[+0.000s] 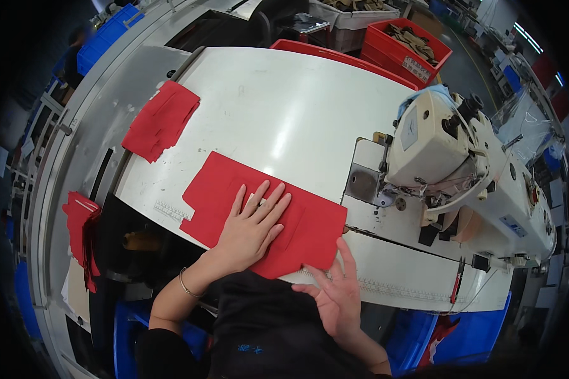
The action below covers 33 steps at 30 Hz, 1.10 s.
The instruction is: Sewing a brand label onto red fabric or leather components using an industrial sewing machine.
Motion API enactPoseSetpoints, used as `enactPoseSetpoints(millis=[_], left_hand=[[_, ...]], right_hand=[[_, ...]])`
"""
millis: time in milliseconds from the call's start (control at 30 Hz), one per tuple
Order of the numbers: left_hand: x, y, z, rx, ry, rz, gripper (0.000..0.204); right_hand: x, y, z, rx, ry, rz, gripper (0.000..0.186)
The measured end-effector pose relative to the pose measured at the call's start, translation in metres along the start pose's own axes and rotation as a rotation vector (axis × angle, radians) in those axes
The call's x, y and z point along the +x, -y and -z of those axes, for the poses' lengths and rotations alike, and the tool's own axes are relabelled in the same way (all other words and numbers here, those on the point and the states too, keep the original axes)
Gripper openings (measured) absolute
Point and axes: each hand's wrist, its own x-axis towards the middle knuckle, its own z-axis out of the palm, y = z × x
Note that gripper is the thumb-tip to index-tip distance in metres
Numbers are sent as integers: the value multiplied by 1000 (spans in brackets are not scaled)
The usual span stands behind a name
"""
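Note:
A red fabric panel (pixel 316 224) with notched corners lies flat on the white sewing table (pixel 246 95), its near edge at the table's front. My left hand (pixel 254 221) rests on the panel with fingers stretched out, and a small pale patch shows between them. Just off the panel's right corner, my right hand (pixel 338 297) is raised with its fingers apart, holding nothing I can see. To the right stands a cream sewing machine (pixel 430 142) with its metal needle plate (pixel 363 184). A stack of red fabric pieces (pixel 162 120) lies at the table's far left.
Small red-handled snips (pixel 456 284) lie at the table's right front. More red cloth (pixel 81 234) hangs at the left. Blue bins (pixel 468 335) stand below the front edge. Behind the table is a red crate (pixel 385 50) of dark fabric pieces.

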Motion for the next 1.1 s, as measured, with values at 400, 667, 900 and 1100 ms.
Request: enactPoseSetpoints(millis=[400, 667, 900, 1100], left_hand=[[-2, -2, 9, -354, -167, 90, 48], [-170, 159, 132, 133, -979, 685, 13], [-308, 264, 184, -233, -592, 1289, 34], [-252, 287, 158, -84, 34, 1429, 40]], right_hand=[[-8, 15, 19, -1744, 40, 757, 37], [-8, 0, 47, -1697, 18, 782, 32], [-8, 13, 26, -1680, 101, 798, 30], [-5, 12, 22, -1726, 90, 813, 30]])
